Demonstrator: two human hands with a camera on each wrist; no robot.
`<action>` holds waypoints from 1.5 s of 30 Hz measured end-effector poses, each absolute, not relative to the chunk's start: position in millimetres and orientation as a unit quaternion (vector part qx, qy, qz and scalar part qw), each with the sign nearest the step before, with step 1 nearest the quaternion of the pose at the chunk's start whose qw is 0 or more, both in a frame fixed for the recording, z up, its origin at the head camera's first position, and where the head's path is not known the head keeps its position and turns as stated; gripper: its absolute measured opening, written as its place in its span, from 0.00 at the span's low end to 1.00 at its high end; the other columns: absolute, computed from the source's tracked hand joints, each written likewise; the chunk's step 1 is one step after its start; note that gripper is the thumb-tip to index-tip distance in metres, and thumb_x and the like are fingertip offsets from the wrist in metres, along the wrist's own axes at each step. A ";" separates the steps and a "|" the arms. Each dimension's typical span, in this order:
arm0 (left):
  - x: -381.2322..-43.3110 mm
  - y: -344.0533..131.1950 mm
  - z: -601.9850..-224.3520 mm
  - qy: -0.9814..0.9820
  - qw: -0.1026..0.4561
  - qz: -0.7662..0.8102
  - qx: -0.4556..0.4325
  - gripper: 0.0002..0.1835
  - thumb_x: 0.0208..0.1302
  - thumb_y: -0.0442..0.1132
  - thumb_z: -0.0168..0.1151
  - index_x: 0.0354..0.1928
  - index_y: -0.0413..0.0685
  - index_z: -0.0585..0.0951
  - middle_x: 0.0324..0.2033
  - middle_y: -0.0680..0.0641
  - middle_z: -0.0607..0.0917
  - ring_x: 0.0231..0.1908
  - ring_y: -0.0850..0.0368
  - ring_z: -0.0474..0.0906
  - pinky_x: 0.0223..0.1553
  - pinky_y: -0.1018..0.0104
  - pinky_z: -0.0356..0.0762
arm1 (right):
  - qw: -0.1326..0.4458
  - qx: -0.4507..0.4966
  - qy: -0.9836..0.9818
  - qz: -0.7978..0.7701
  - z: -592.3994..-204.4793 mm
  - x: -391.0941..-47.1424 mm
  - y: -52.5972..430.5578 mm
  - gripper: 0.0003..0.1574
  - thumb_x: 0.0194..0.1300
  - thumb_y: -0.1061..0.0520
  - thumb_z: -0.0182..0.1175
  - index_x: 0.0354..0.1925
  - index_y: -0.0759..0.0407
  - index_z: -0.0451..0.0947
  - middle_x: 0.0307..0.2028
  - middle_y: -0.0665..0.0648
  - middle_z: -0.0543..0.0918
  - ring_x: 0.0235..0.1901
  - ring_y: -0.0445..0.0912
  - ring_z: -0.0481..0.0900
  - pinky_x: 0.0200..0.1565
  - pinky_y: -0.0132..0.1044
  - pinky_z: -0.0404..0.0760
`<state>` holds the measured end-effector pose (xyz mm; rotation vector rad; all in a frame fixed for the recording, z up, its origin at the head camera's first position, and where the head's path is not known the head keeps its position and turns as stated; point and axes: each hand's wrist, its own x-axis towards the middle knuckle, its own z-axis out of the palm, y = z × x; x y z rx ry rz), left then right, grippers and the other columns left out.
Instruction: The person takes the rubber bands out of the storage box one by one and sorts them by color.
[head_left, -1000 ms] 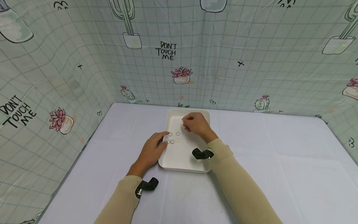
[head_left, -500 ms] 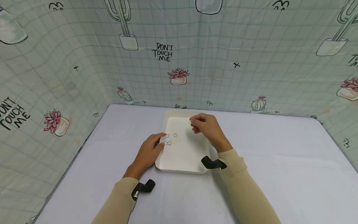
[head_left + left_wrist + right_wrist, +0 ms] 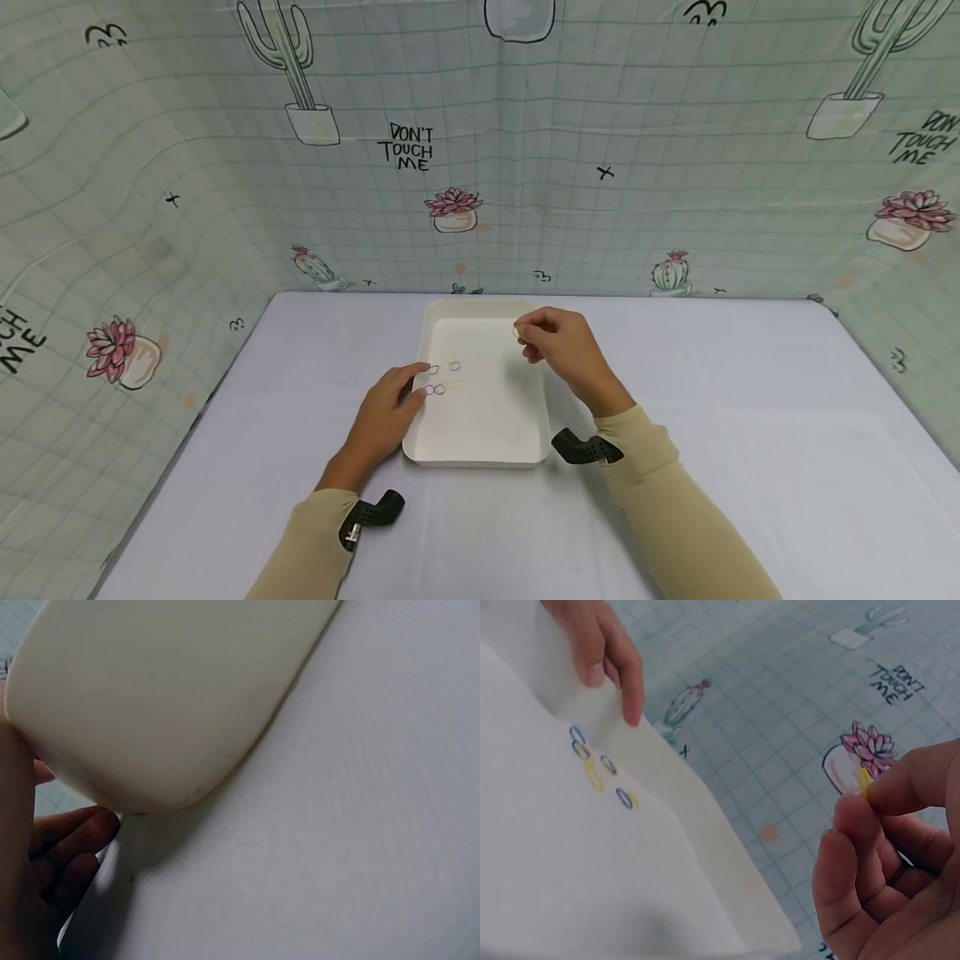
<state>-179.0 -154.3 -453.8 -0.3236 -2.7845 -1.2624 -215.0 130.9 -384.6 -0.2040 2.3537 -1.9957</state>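
R grip (image 3: 561, 342) in head view: thumb + index pinching a small yellow ring (image 3: 516, 332), held up above the far R part of the white tray (image 3: 480, 429); a soft shadow falls on the tray floor just L of + below it. L grip (image 3: 381, 410), opp. R grip + nearer the body, has thumb + index hooked over the tray's L wall, holding it. Right by those L fingertips, on the tray floor: blue rings (image 3: 435, 389) w/ loose yellow rings (image 3: 453, 385), L of R grip + closer to the body. Black wrist cam (image 3: 587, 448) behind R grip, beige sleeve (image 3: 682, 492) after that. White-covered counter (image 3: 750, 400) under both grips; beyond them, grid-print backdrop (image 3: 547, 225) w/ cacti + "DON'T TOUCH ME".

L wrist view: L grip's other fingers folded in, tips touching the tray's outer edge near a rounded corner; counter beside.

R wrist view: pinch is clearest here, yellow ring edge-on betw. R grip's thumb + index, other fingers curled below. Across from it, the tray's rings lie in a loose cluster, some overlapping, near L grip's fingertips.
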 end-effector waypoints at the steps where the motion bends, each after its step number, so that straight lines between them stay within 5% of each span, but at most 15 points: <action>1: -178.9 -154.7 -454.2 -0.905 0.034 -0.410 -0.105 0.22 0.72 0.42 0.57 0.67 0.55 0.76 0.59 0.45 0.78 0.59 0.50 0.73 0.62 0.47 0.67 | 0.025 -0.066 0.763 -0.643 -385.2 -213.9 133.3 0.11 0.70 0.59 0.59 0.44 0.66 0.81 0.39 0.68 0.82 0.32 0.50 0.80 0.39 0.40 0.83; 45: -176.8 -154.0 -452.5 -0.899 0.035 -0.423 -0.110 0.22 0.72 0.41 0.57 0.66 0.53 0.76 0.58 0.44 0.79 0.59 0.50 0.73 0.62 0.47 0.67 | 0.027 0.019 0.782 -0.622 -421.5 -230.1 204.2 0.20 0.72 0.55 0.60 0.52 0.71 0.79 0.41 0.62 0.82 0.35 0.47 0.80 0.39 0.36 0.82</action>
